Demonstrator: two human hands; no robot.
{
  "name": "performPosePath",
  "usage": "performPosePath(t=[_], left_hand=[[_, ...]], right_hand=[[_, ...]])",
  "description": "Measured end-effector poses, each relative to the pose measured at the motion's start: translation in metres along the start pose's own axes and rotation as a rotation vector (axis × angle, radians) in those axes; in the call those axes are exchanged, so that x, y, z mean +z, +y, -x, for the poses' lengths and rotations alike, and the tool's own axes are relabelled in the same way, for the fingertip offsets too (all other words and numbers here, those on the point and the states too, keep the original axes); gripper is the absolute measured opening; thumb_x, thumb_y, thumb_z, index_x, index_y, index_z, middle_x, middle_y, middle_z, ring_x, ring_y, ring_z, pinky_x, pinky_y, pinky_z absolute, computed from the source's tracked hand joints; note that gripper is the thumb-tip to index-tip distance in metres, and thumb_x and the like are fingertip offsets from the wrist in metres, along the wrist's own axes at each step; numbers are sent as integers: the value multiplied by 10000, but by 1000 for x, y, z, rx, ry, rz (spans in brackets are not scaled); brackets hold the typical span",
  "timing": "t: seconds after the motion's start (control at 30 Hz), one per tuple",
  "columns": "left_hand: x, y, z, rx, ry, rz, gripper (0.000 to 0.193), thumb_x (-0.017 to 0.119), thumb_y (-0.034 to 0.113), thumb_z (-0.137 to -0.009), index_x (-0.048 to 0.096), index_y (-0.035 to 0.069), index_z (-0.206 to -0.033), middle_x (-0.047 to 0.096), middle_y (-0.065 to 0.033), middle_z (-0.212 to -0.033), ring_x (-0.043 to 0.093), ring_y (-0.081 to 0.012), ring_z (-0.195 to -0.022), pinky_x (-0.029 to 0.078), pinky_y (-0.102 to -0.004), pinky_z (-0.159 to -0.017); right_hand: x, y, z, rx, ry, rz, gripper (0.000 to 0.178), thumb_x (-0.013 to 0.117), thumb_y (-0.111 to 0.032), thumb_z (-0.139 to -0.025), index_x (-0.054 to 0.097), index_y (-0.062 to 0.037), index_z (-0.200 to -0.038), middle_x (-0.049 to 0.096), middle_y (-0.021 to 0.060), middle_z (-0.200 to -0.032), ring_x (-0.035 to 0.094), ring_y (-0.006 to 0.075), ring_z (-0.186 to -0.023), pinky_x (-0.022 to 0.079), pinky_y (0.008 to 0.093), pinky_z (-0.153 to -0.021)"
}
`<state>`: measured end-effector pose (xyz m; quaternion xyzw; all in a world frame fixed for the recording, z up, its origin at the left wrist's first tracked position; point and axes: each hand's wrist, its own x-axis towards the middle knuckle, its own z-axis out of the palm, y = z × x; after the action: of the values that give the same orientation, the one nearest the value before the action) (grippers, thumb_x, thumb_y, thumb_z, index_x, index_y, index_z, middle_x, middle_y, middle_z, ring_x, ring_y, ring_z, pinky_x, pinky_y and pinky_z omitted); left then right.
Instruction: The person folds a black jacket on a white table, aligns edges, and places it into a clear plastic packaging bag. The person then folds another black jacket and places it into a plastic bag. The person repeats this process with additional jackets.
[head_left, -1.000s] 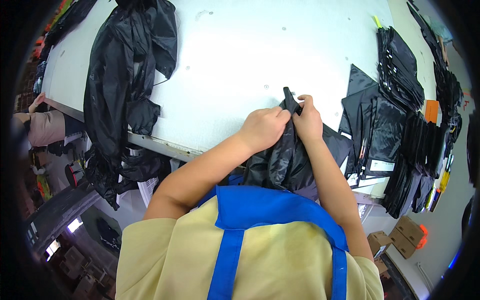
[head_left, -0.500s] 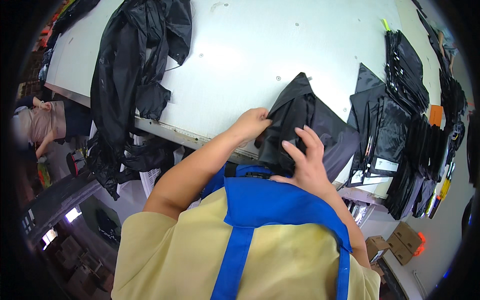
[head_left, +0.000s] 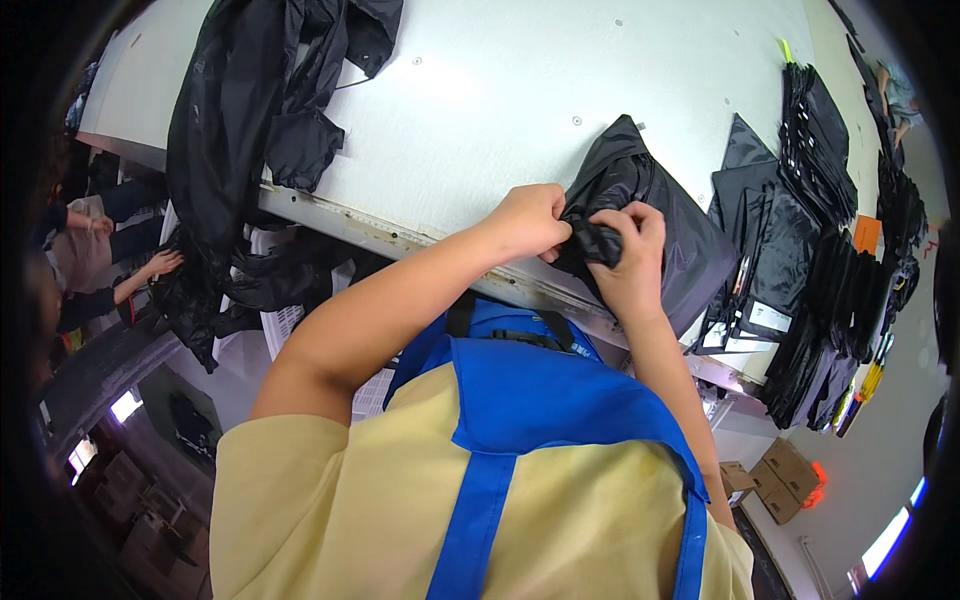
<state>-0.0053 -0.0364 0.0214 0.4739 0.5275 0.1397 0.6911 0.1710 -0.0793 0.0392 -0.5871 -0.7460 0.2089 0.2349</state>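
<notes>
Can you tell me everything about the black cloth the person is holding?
The black cloth looks thin, smooth and slightly shiny, like nylon. It lies at the near edge of the white table, with one pointed corner facing away from the person. It is crumpled where the left grip and right grip pinch it, and spreads flatter toward the right. Its full shape is hidden by folds.

Wide white table [head_left: 500, 90], pale wall [head_left: 870, 455]
</notes>
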Motion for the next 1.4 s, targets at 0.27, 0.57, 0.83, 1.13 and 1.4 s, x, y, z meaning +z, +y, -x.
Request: performPosePath(t=[0.27, 0.57, 0.83, 1.13, 1.4], left_hand=[[3, -1, 8, 113, 55, -30, 86, 576, 29, -775, 495, 3, -767, 615, -99, -666, 648, -165, -580, 518, -279, -511], [8, 4, 12, 327, 65, -373, 106, 595, 46, -727, 496, 6, -730, 575, -112, -579, 608, -209, -550, 455, -328, -509], [17, -5, 12, 300, 357, -632, 306, 599, 100, -720, 478, 9, -985, 619, -209, -863, 610, -404, -752, 497, -462, -685], [26, 1, -10, 356, 412, -662, 182, 571, 114, -852, 467, 18, -967, 626, -214, -769, 621, -409, -696, 502, -473, -625], [31, 4, -27, 437, 399, -498, 133, 550, 113, -864, 477, 26, -934, 625, -203, -734, 611, -406, -679, 480, -487, -612]], right_hand=[[13, 22, -16, -111, -378, 59, 515, 695, -71, -629, 567, -85, -1128, 465, 158, -1159, 487, 332, -1045, 421, 413, -911], [22, 15, -10, -18, -212, 163, 252, 721, -110, -658, 639, -58, -891, 487, 119, -1140, 464, 313, -1055, 429, 415, -882], [2, 6, -11, 85, 123, -435, 366, 653, 56, -734, 582, -18, -1085, 486, 171, -1191, 569, 241, -963, 513, 311, -746], [10, 34, -27, -108, -45, -67, 423, 711, -94, -730, 603, -33, -1135, 579, 134, -1132, 528, 328, -1067, 441, 391, -911], [2, 38, -26, -84, -242, 419, 904, 757, -369, -696, 337, -55, -1434, 307, 113, -1504, 227, 296, -1414, 161, 494, -1135]])
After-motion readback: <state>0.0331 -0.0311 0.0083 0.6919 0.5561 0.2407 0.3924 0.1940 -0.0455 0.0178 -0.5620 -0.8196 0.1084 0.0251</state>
